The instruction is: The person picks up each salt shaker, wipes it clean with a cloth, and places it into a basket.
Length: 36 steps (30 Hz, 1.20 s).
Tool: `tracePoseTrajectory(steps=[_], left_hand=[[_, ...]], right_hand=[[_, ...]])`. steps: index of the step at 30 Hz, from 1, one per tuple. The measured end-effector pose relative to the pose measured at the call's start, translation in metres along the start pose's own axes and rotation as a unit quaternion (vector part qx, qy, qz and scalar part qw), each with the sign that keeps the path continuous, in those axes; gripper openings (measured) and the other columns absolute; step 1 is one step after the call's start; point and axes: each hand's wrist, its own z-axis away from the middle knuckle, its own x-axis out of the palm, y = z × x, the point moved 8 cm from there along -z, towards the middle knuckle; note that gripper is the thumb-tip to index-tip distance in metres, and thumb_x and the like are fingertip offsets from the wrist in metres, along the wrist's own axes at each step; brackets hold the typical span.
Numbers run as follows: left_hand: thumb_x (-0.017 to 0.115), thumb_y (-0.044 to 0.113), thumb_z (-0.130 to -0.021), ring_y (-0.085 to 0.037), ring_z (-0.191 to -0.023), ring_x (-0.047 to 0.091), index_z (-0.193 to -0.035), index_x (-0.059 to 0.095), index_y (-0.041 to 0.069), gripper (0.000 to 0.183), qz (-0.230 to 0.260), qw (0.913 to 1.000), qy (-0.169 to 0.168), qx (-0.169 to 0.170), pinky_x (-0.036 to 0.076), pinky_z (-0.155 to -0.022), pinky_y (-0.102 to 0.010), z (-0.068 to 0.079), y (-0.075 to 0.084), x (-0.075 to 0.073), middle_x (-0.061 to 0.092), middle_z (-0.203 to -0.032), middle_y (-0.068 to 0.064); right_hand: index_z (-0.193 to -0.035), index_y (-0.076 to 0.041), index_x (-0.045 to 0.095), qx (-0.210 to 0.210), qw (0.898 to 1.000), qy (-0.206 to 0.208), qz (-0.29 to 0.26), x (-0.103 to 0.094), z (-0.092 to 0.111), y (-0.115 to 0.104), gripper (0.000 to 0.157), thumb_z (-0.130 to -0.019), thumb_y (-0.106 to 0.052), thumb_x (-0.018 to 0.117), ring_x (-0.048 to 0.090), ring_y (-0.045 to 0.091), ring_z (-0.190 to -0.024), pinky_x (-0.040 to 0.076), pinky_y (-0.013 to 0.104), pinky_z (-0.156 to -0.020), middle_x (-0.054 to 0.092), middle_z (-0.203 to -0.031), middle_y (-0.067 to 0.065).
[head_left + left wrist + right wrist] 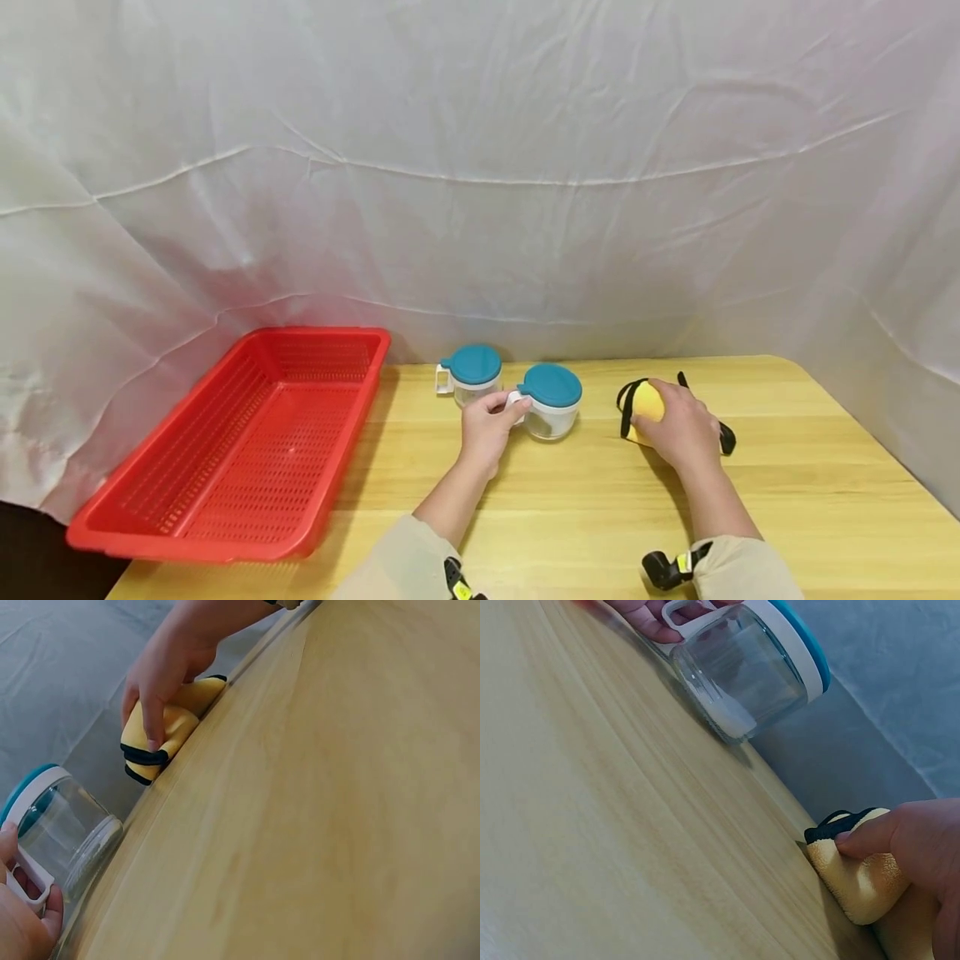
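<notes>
My left hand (486, 432) grips the white handle of a clear seasoning jar (551, 421) with a teal lid. Some white stuff lies in the bottom of that jar, as the right wrist view shows. Just behind it and to the left stands a second seasoning jar (477, 367) of the same kind, partly hidden by the left hand. On the right, my right hand (684, 423) holds a yellow cloth (648, 402) with black edging, bunched on the table. Thumb and fingers curl over the cloth (855, 881), and the palm hides part of it.
A red plastic basket (330, 500) with slotted sides stands at the left of the wooden table (570, 517). Pale grey fabric (480, 242) hangs behind the table and along its sides.
</notes>
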Motion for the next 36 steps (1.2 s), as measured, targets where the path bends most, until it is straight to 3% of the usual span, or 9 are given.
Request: tracePoseTrajectory(steps=[8,13,18,22,29,33,36], left_hand=[[0.081,0.022,-0.083,-0.012,-0.084,0.061,-0.103,0.075,0.000,0.030,0.018,0.9998,0.002,-0.013,0.059,-0.070,-0.026,0.003,0.000,0.006,0.066,-0.096,-0.007],[0.081,0.024,-0.082,-0.012,-0.076,0.062,-0.100,0.075,0.001,0.030,0.047,0.9988,0.003,-0.009,0.059,-0.062,-0.028,0.001,0.010,0.006,0.065,-0.090,-0.005],[0.081,0.023,-0.083,-0.012,-0.076,0.062,-0.103,0.075,0.001,0.031,0.052,0.9986,-0.002,0.009,0.061,-0.064,-0.031,0.003,0.025,-0.001,0.065,-0.088,-0.005],[0.079,0.019,-0.084,-0.013,-0.079,0.064,-0.105,0.073,-0.003,0.031,0.048,0.9985,0.006,0.025,0.061,-0.065,-0.032,0.006,0.047,-0.017,0.066,-0.090,-0.005],[0.080,0.015,-0.083,-0.012,-0.072,0.063,-0.101,0.075,-0.002,0.026,0.042,0.9925,0.072,0.089,0.059,-0.059,-0.026,0.012,0.100,-0.053,0.070,-0.082,-0.002],[0.081,0.014,-0.082,-0.012,-0.071,0.063,-0.103,0.075,-0.002,0.027,0.046,0.9894,0.079,0.113,0.060,-0.060,-0.028,0.016,0.115,-0.052,0.070,-0.081,-0.002],[0.081,0.013,-0.082,-0.012,-0.072,0.063,-0.103,0.075,-0.003,0.027,0.040,0.9891,0.081,0.117,0.060,-0.060,-0.030,0.019,0.118,-0.047,0.070,-0.081,-0.003]], right_hand=[[-0.149,-0.013,0.040,0.046,0.999,-0.004,-0.017,-0.001,0.006,0.013,0.080,-0.084,-0.044,0.074,0.035,0.061,-0.123,0.023,0.077,-0.091,0.034,-0.150,0.027],[-0.147,-0.015,0.043,0.052,0.998,0.019,-0.016,-0.004,0.005,0.021,0.078,-0.081,-0.039,0.077,0.047,0.058,-0.113,0.033,0.065,-0.081,0.047,-0.141,0.028],[-0.144,-0.017,0.047,0.042,0.998,0.028,-0.030,0.000,0.003,0.022,0.070,-0.081,-0.025,0.076,0.059,0.047,-0.093,0.038,0.050,-0.069,0.063,-0.119,0.027],[-0.142,-0.015,0.049,0.025,0.997,0.023,-0.068,0.006,0.001,0.009,0.066,-0.081,-0.019,0.073,0.059,0.037,-0.086,0.041,0.039,-0.063,0.063,-0.116,0.026],[-0.140,-0.020,0.052,-0.022,0.988,0.025,-0.149,-0.005,-0.007,-0.035,0.064,-0.079,-0.017,0.074,0.054,0.029,-0.085,0.041,0.031,-0.064,0.063,-0.113,0.020],[-0.138,-0.023,0.053,-0.063,0.982,-0.006,-0.180,-0.020,-0.002,-0.061,0.065,-0.078,-0.016,0.076,0.052,0.025,-0.078,0.045,0.030,-0.061,0.061,-0.110,0.016],[-0.135,-0.024,0.055,-0.104,0.968,-0.050,-0.223,-0.031,0.007,-0.083,0.064,-0.076,-0.014,0.079,0.054,0.025,-0.078,0.049,0.033,-0.061,0.060,-0.110,0.015]])
